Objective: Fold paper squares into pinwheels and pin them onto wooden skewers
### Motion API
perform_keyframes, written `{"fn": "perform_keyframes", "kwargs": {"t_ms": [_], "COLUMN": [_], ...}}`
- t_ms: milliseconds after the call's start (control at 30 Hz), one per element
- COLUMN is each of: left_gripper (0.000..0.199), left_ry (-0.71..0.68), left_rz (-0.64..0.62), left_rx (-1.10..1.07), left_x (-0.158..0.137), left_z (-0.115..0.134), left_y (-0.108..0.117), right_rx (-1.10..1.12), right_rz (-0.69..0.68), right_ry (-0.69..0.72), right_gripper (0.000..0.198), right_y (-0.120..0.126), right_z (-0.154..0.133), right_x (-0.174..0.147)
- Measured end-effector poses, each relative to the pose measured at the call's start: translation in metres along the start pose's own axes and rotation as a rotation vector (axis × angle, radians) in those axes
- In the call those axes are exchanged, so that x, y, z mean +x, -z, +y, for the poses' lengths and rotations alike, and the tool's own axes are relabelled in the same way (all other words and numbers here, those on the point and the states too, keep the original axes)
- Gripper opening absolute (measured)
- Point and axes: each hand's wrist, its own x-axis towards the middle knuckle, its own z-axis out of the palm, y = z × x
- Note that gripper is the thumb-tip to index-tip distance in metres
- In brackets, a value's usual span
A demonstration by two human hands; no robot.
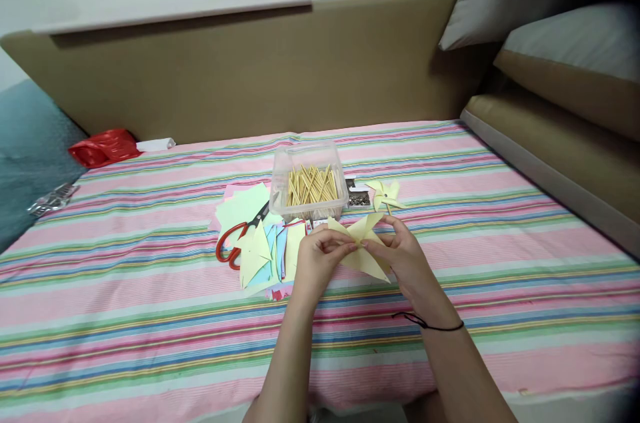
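Note:
Between my two hands is a pale yellow paper pinwheel [369, 264], its blades folded in toward the middle. My left hand [320, 256] pinches it near the centre with thumb and finger. From the other side my right hand [403, 256] grips it, thumb also close to the centre. Whether a pin or stick is at the centre I cannot make out. Just beyond my right hand lies another yellow pinwheel [385, 195] on a stick. Left of my left hand are cut yellow paper pieces [255, 255] and red-handled scissors [235, 244] on stacked coloured paper.
A clear plastic box [280, 177] of many wooden sticks [313, 184] stands ahead of my hands, beside a small container of metal pins [359, 199]. Striped cloth [150, 316] covers the surface. At the far left lie a red plastic bag [107, 148] and a clear packet [54, 199].

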Motion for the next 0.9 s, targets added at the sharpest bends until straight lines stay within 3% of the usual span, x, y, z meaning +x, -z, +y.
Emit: {"fn": "perform_keyframes", "kwargs": {"t_ms": [367,467,600,900], "left_gripper": [0.021,0.039,0.064,0.065], "left_ry": [-0.043,0.045,0.041,0.057], "left_rz": [0.053,0.06,0.105,0.052], "left_rx": [0.047,-0.078,-0.184,-0.214], "left_x": [-0.001,-0.001,0.0,-0.001], "left_z": [-0.001,-0.001,0.0,0.001], "left_y": [-0.006,-0.008,-0.011,-0.009], "right_rx": [0.008,0.001,0.007,-0.025], "right_rz": [-0.008,0.004,0.02,0.034], "right_ry": [-0.002,-0.011,-0.02,-0.015], "right_gripper": [0.065,0.066,0.068,0.065], "right_y": [-0.002,-0.003,-0.005,-0.006], "right_z": [-0.001,-0.002,-0.003,-0.006], "right_x": [-0.001,-0.001,-0.002,-0.003]}}
